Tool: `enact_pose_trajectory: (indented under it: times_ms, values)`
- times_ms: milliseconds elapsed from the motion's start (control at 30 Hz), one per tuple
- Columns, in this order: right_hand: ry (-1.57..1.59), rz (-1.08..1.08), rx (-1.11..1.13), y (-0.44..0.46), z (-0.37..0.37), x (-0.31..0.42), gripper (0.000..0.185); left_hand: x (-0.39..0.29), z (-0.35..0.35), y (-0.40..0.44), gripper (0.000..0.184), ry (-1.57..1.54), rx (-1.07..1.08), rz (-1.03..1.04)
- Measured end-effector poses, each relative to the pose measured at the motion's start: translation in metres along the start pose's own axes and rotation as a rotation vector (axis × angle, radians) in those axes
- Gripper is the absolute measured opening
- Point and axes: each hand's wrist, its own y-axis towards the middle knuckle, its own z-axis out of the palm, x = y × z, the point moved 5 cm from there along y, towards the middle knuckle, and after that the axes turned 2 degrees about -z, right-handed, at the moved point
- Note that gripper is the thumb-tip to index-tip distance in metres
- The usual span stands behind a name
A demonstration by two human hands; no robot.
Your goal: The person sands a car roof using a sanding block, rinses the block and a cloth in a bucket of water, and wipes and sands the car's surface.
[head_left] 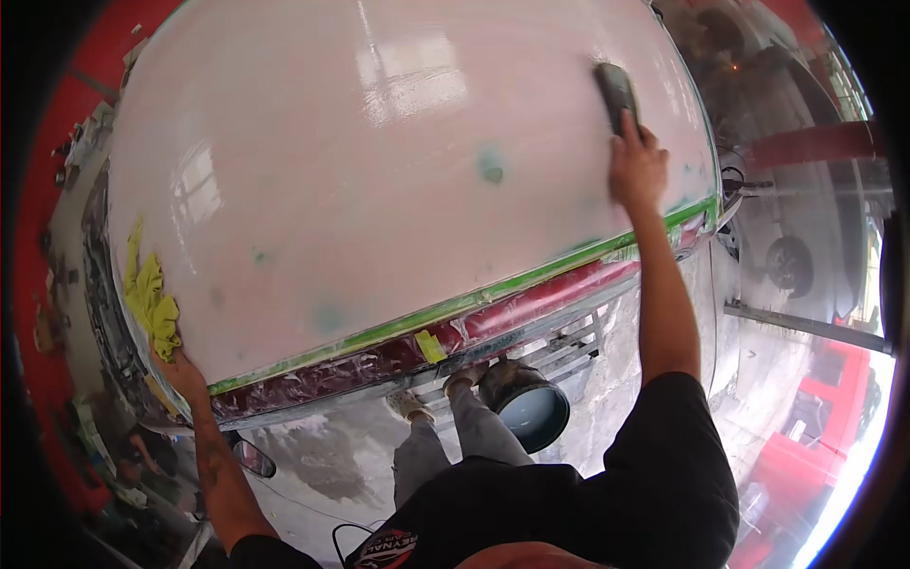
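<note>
My right hand (638, 171) is wrapped round the near end of a long dark sanding block (618, 93), which lies against the right side of a wet, pale pink car roof (332, 209). At the roof's left edge, my left hand (180, 373) is at the lower end of a bunched yellow-green cloth (152, 294). The cloth covers most of those fingers, and the hand looks closed on it. Green patches show through the pale coat, the clearest being a green spot (491, 174) near the middle.
Green masking tape (408, 330) runs along the near edge, above a dark red car side (512, 313). A black bucket of water (531, 417) stands by my feet on the right. A car mirror (254, 459) juts out at lower left. Another vehicle (806, 218) is at right.
</note>
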Motion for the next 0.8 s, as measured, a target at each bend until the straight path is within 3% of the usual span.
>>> enact_pose_trajectory:
  times_ms: [100, 200, 333, 400, 467, 533, 633, 733, 800]
  values:
    - [-0.089, 0.352, 0.118, 0.042, 0.059, -0.136, 0.052, 0.009, 0.000, -0.002, 0.046, 0.000, -0.018, 0.048]
    - [-0.057, 0.392, 0.141, 0.060, 0.028, -0.049, 0.053, -0.004, 0.000, 0.001, 0.047, 0.035, -0.029, 0.018]
    - [0.212, -0.164, 0.075, 0.045, -0.033, 0.207, 0.043, -0.014, -0.002, -0.002, 0.047, 0.094, -0.029, 0.011]
    - [0.351, -0.428, 0.079, 0.009, -0.046, 0.329, 0.050, -0.013, -0.001, -0.002, 0.047, 0.126, -0.032, 0.026]
    - [0.604, -0.725, 0.041, -0.046, -0.066, 0.419, 0.041, -0.001, 0.000, -0.001, 0.048, 0.004, -0.012, 0.015]
    - [0.635, -0.893, 0.111, -0.064, -0.078, 0.452, 0.038, -0.004, -0.002, -0.003, 0.048, 0.009, -0.012, -0.025]
    - [0.626, -0.877, 0.093, -0.025, -0.065, 0.415, 0.039, -0.003, -0.007, -0.005, 0.048, 0.080, -0.008, -0.125]
    - [0.386, -0.556, 0.022, 0.067, -0.028, 0.300, 0.044, 0.003, -0.010, -0.003, 0.047, 0.181, -0.014, -0.116]
    - [0.278, -0.281, -0.005, 0.121, 0.002, 0.176, 0.050, 0.020, -0.014, 0.001, 0.047, 0.212, -0.032, -0.058]
